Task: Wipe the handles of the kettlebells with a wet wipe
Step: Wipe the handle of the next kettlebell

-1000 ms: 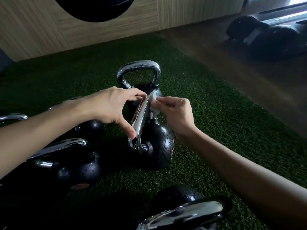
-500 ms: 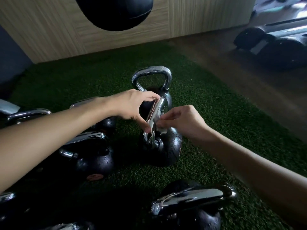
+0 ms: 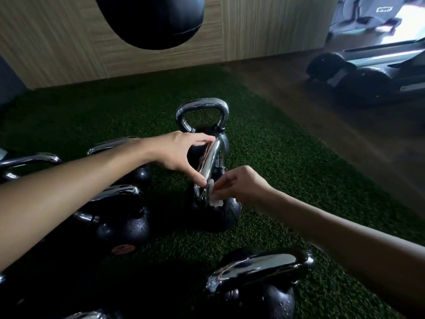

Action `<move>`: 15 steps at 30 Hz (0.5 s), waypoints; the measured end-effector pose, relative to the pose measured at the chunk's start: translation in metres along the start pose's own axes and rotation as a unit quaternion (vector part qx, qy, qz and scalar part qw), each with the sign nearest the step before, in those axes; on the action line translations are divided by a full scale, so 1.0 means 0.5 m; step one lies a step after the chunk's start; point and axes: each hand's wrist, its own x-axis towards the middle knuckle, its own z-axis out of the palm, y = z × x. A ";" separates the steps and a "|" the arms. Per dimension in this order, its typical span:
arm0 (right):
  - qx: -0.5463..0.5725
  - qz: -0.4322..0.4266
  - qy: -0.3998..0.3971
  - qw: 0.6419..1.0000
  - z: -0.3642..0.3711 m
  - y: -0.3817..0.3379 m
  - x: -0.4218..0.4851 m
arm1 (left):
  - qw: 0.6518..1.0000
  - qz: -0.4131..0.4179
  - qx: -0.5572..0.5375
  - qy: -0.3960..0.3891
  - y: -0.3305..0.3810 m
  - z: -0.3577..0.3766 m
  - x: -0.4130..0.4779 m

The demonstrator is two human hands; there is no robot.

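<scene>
A black kettlebell (image 3: 218,215) with a chrome handle (image 3: 210,162) stands on the green turf in the middle. My left hand (image 3: 181,153) pinches that handle between fingers at its top and thumb lower down. My right hand (image 3: 243,187) presses a small white wet wipe (image 3: 213,196) against the handle's lower right end. Behind it stands a second kettlebell with an upright chrome handle (image 3: 202,109). Several more kettlebells sit at the left (image 3: 119,226) and at the near edge (image 3: 259,279).
A black punching bag (image 3: 151,19) hangs above at the back, before a wooden wall (image 3: 57,47). Green turf (image 3: 287,157) borders a dark wooden floor on the right, where the base of a gym machine (image 3: 358,79) stands.
My right hand has slid the wipe down the handle from its top to its lower end. My left hand has kept its pinch on the handle. The head camera has tilted upward.
</scene>
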 end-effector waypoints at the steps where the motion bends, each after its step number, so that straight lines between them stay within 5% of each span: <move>1: -0.036 0.005 0.002 0.999 0.003 0.005 0.006 | 1.000 -0.002 -0.006 0.002 0.000 0.002 -0.001; 5: -0.098 -0.007 0.004 0.995 0.001 0.017 0.024 | 0.999 -0.003 -0.028 0.039 0.006 0.029 0.000; 10: -0.024 0.013 0.080 0.996 -0.003 0.024 0.052 | 0.997 -0.006 -0.061 0.049 0.012 0.051 0.003; 15: -0.166 -0.074 -0.065 0.981 -0.010 0.022 0.047 | 0.992 -0.004 -0.090 0.091 0.017 0.079 0.008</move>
